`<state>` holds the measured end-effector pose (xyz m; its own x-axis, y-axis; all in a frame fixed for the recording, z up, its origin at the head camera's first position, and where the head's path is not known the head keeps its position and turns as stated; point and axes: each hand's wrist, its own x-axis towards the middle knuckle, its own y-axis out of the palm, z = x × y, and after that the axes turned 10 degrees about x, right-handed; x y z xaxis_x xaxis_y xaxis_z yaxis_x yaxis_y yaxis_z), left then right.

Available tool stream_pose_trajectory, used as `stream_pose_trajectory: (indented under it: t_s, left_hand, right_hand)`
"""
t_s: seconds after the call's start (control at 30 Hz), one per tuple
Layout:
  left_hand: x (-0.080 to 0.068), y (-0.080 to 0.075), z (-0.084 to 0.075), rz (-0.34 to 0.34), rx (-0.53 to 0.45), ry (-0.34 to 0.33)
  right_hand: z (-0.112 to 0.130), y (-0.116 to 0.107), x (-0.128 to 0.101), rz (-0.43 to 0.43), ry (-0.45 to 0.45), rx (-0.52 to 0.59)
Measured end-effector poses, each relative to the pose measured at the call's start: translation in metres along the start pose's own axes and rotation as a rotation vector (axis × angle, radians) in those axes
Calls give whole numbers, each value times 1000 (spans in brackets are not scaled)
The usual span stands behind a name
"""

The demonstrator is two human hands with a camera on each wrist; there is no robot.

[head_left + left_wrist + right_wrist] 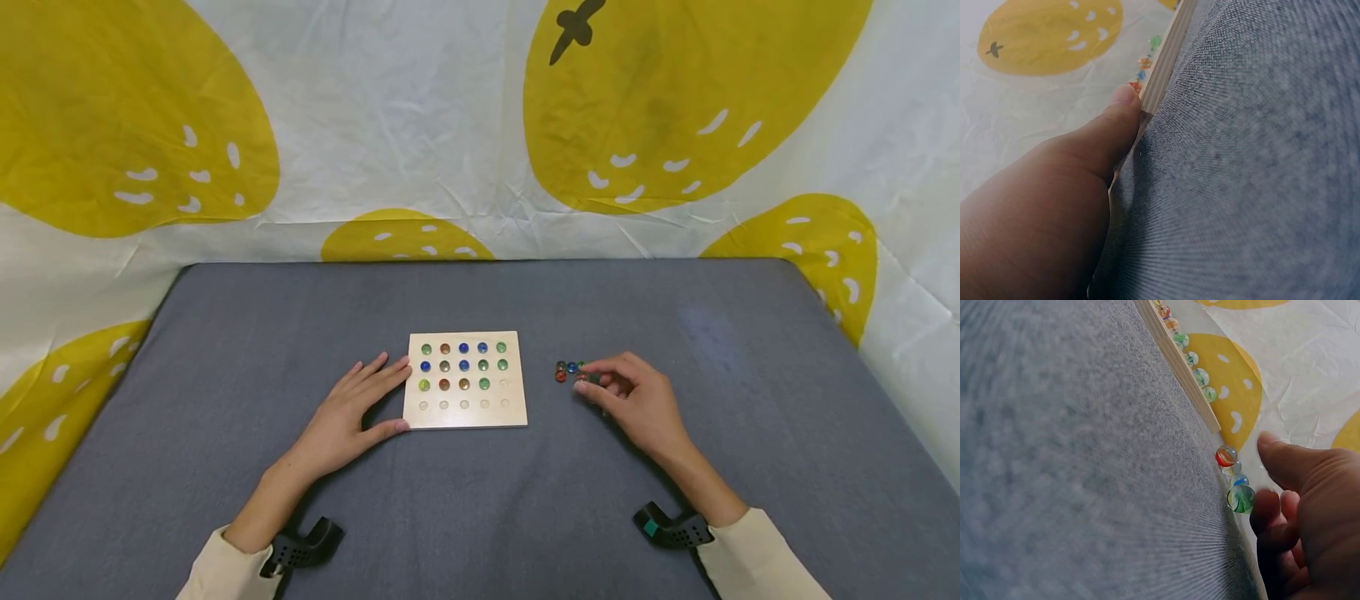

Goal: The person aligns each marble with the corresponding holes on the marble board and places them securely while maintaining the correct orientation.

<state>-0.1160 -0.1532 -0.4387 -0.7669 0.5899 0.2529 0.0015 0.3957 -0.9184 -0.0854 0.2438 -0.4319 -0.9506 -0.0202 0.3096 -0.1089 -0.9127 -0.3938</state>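
Note:
A square wooden board [465, 417] lies mid-table, and coloured glass marbles [463, 365] fill its upper rows of holes. The front row of holes is bare. My left hand [399, 397] rests flat beside the board. Its straight fingers touch the left edge and the thumb [1119, 109] presses the near left corner. To the right, a few loose marbles [568, 370] lie on the cloth. My right hand [582, 377] hovers at them with loosely curled fingers. One fingertip [1266, 503] touches a green marble [1241, 499]; the thumb stays apart from it.
The table is covered in grey cloth [225, 375]; its far edge meets a white backdrop with big yellow shapes [450, 125]. Black wrist mounts [300, 546] [671, 527] sit at both cream sleeves.

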Motion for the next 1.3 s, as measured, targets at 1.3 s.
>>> stream_pose_trajectory:
  t_s: [1.3]
  left_hand:
    - [0,2,3,8,3,-2]
  right_hand:
    - [46,45,12,70,-79,12]
